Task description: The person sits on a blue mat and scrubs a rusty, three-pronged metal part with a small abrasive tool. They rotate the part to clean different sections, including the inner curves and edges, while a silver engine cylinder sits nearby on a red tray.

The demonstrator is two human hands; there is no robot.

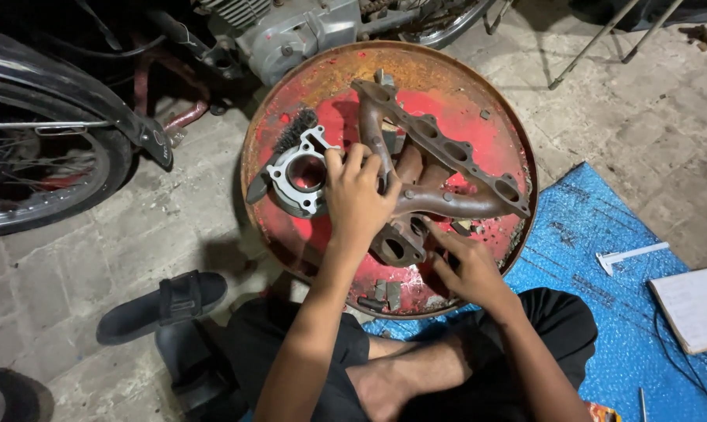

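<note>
A rusty exhaust manifold (435, 168) lies on a round red, rust-rimmed metal drum lid (494, 141). My left hand (359, 195) rests over the manifold's left pipes, fingers spread and touching the grey finned cylinder block (300, 173) beside it. My right hand (467, 266) presses on the lid at the manifold's lower flange (396, 246), fingers pointing toward it. A black wire brush (287, 141) lies behind the cylinder block.
A motorcycle's front wheel (33, 164) and engine (291, 31) stand at the left and top. A black sandal (162, 305) sits on the stone floor. On blue bubble wrap (603, 234) at right lie a caliper (631, 254) and a notebook (693, 309).
</note>
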